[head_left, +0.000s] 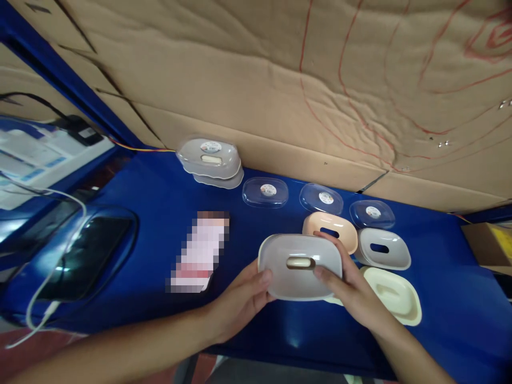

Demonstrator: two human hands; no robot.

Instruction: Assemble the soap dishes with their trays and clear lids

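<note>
Above the near part of a blue table [448,277], a gray dish [306,285] is held up between two bare hands, its hollow facing the wearer. The left hand [248,290] grips its left end, thumb on the lower left wall and fingers curled underneath. The right hand [352,285] is closed on the opposite end, its thumb pressed inside near the slot and its fingers wrapped around the outer side. Through that oblong slot shows a cream-colored strip. Just beyond the held dish sits a peach dish [347,236], partly covered by it, with a second gray dish [396,261] beside that and a cream tray [402,306] nearer the wearer. Behind them, three clear lids with round labels, the left [256,197], middle [314,197] and right [364,217], lie in a row. Farther left, a lidded stack [228,166] stands near the cardboard wall [224,85]; nearer is a phone with a pixelated screen [202,250].
</note>
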